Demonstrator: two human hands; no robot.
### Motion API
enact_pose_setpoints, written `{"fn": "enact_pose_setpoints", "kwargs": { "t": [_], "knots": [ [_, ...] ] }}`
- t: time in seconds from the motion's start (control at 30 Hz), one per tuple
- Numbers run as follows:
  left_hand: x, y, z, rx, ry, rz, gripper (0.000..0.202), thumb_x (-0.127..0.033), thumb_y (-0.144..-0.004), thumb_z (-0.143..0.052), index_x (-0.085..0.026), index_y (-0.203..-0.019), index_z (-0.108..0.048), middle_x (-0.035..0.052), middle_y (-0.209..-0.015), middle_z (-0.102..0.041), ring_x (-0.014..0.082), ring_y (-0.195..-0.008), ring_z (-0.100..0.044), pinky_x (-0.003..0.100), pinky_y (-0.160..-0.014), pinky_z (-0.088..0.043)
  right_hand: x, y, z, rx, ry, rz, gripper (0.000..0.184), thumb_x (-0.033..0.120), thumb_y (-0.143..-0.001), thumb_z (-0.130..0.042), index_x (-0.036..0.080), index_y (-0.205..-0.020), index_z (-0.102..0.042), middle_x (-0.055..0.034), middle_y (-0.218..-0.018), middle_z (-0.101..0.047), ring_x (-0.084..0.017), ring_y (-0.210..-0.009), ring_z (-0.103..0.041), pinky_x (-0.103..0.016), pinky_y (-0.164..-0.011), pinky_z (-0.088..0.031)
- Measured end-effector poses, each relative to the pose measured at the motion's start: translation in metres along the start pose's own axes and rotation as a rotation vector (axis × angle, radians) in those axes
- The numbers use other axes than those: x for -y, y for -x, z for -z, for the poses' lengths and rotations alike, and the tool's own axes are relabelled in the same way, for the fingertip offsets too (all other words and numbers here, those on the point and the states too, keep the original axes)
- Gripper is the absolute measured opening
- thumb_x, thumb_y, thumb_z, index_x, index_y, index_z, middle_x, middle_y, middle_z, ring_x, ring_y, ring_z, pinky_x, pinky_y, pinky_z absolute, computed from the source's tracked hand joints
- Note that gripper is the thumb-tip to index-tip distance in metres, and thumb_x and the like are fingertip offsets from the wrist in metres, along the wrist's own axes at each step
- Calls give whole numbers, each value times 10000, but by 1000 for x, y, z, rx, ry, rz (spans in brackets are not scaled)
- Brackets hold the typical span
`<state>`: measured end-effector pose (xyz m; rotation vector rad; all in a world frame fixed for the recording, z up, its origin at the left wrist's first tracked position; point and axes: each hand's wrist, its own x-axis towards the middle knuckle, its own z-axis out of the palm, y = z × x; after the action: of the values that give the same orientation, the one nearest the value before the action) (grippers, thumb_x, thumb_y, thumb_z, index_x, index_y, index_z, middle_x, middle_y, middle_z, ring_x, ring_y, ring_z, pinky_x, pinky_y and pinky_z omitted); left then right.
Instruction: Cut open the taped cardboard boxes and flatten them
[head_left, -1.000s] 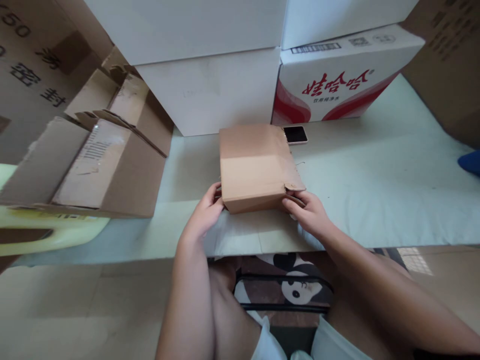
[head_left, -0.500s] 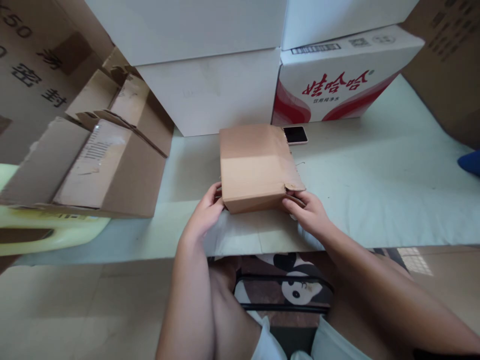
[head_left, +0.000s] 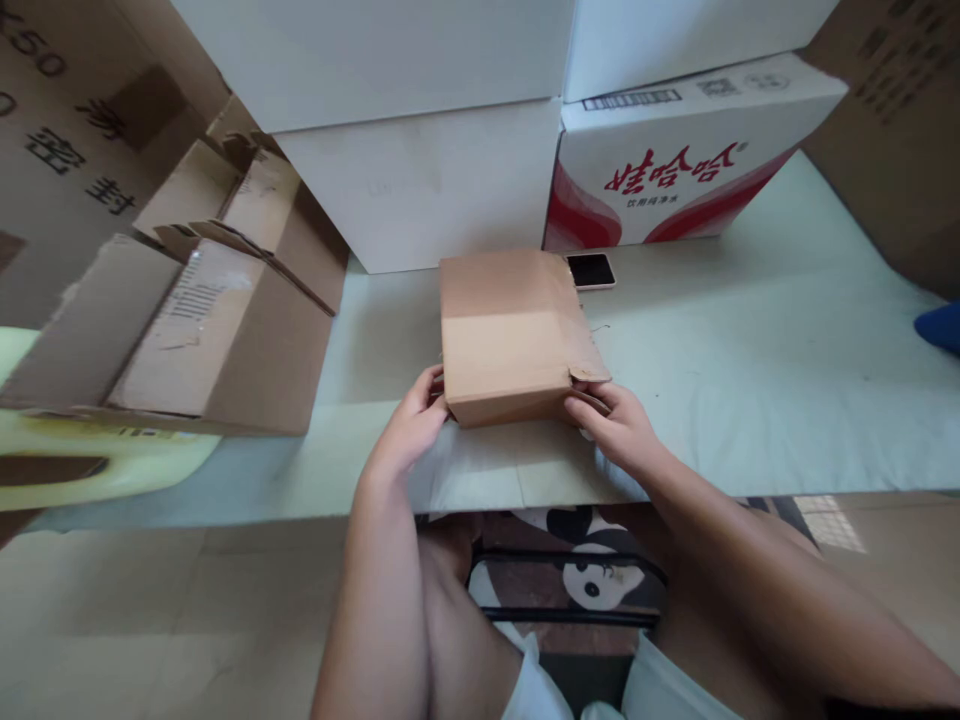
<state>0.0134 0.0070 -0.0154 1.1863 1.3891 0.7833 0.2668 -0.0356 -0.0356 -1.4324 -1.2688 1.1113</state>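
Pale green cloth (head_left: 750, 370) spreads across the middle of the frame. From my remote view, the left hand (head_left: 409, 425) grasps the near left corner of a brown box (head_left: 510, 340); the right hand (head_left: 619, 425) pinches its flap (head_left: 592, 401) at near right. I see the box at centre, between and just above both hands, equally near, no clear long axis, a phone (head_left: 592, 270) beside its far right corner.

From here: smartphone (head_left: 591, 270) positioned before the Wahaha water carton (head_left: 675, 215); plain white carton (head_left: 420, 200) adjoins it at left.
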Motion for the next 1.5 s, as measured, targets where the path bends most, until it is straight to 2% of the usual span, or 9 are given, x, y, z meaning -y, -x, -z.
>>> {"fn": "enact_pose_setpoints", "kwargs": {
  "t": [0.33, 0.53, 0.7, 0.83, 1.0, 1.1, 1.2, 1.33, 1.5],
  "knots": [
    [0, -2, -1, -14, 28, -28, 338, -120, -793, -583, -185, -1122, -618, 98, -1108, -722, 206, -1002, -683, 286, -736, -557, 3, 0, -1, -4, -21, -9, 228, 429, -722, -647, 212, -789, -667, -82, -879, -745, -274, -902, -703, -468, -866, -563],
    [4, -5, 2, -98, 57, 18, 352, -81, -810, -568, -161, -1151, -601, 85, -944, -746, 189, -878, -714, 308, -723, -578, -5, -1, 0, -18, -24, -7, 253, 447, -722, -668, 217, -819, -627, -75, -871, -708, -261, -877, -677, -472, -861, -543],
    [7, -7, 4, -125, 52, -64, 418, -65, -794, -583, -164, -1200, -589, 128, -1136, -722, 217, -1049, -696, 342, -815, -592, -11, -3, 7, -89, 4, 62, 272, 460, -748, -665, 243, -868, -552, -28, -792, -618, -205, -739, -593, -387, -707, -513],
    [6, -10, 2, -108, 41, -134, 421, -70, -780, -605, -185, -1184, -615, 130, -1275, -680, 226, -1161, -658, 388, -953, -565, -8, -5, 10, -95, -56, 164, 279, 518, -840, -550, 245, -898, -569, -45, -829, -651, -222, -778, -605, -392, -726, -504],
    [8, -13, 4, -66, -55, -175, 419, -101, -777, -606, -179, -1188, -632, 126, -1309, -666, 232, -1170, -650, 445, -1054, -506, -3, -7, 1, -154, -110, 118, 292, 485, -831, -586, 239, -985, -610, -76, -987, -717, -247, -939, -647, -419, -866, -514],
    [14, -15, 7, -122, -151, -188, 441, -118, -773, -613, -183, -1208, -640, 135, -1333, -636, 260, -1201, -624, 474, -1040, -510, -4, -8, -3, -172, -147, 98, 304, 476, -817, -608, 238, -1006, -628, -78, -1013, -726, -253, -993, -649, -423, -908, -507],
    [19, -16, 8, -154, -180, -214, 453, -121, -788, -595, -186, -1236, -629, 146, -1349, -608, 272, -1232, -600, 464, -1007, -530, -7, -9, -5, -179, -189, 68, 312, 519, -816, -611, 236, -944, -643, -65, -924, -729, -250, -960, -659, -421, -900, -507],
    [21, -16, 7, -110, -173, -243, 441, -119, -797, -578, -187, -1231, -619, 140, -1339, -605, 261, -1223, -601, 457, -1017, -520, -4, -8, -6, -212, -218, -48, 356, 570, -805, -596, 227, -882, -656, -54, -870, -731, -235, -877, -668, -398, -845, -515],
    [19, -13, 6, -129, -271, -243, 408, -149, -775, -617, -204, -1179, -630, 127, -1290, -611, 266, -1206, -592, 482, -1031, -493, 3, -9, -6, -226, -269, -94, 277, 502, -789, -600, 238, -866, -625, -28, -867, -710, -202, -827, -650, -342, -778, -505]
  ]
}}
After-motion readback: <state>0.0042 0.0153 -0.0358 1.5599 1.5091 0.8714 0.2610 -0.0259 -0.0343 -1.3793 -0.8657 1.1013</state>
